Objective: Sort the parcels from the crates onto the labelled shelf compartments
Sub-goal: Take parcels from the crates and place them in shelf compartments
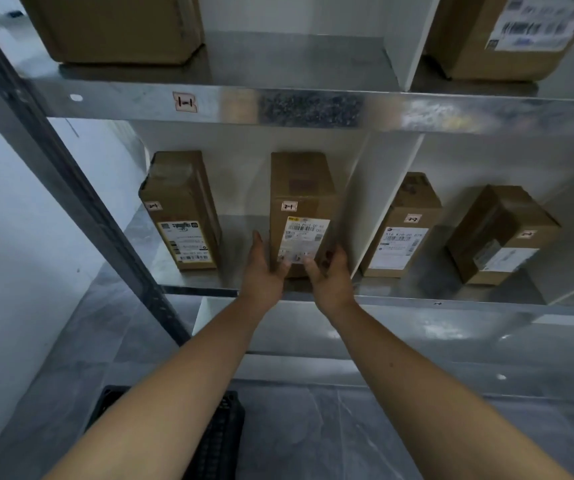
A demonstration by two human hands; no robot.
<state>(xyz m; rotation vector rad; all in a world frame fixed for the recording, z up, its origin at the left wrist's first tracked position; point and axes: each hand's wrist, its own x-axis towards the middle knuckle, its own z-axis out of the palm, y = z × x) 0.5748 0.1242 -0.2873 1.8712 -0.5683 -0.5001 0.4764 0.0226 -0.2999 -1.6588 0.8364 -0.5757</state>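
A grey steel upright point(70, 188) slants down the left side. A black crate point(216, 441) sits on the floor below it, partly hidden by the left forearm. On the upper shelf a plain cardboard box point(115, 26) stands above a small shelf label point(185, 102) stuck to the shelf edge. In the left compartment of the middle shelf point(451, 303), a taped parcel point(181, 209) stands upright near the post. Apart from it, the labelled parcel point(301, 202) stands upright just left of the white divider point(379, 188), and the hands hide its base. The left hand point(264, 268) grips this parcel, fingers laid along its left side and thumb on the front. The right hand point(330, 275) grips its lower right corner, fingers curled round the side and thumb on the shipping sticker. Both forearms reach up and forward. Beyond the divider stand another upright parcel point(406, 230) and a tilted parcel point(500, 237).
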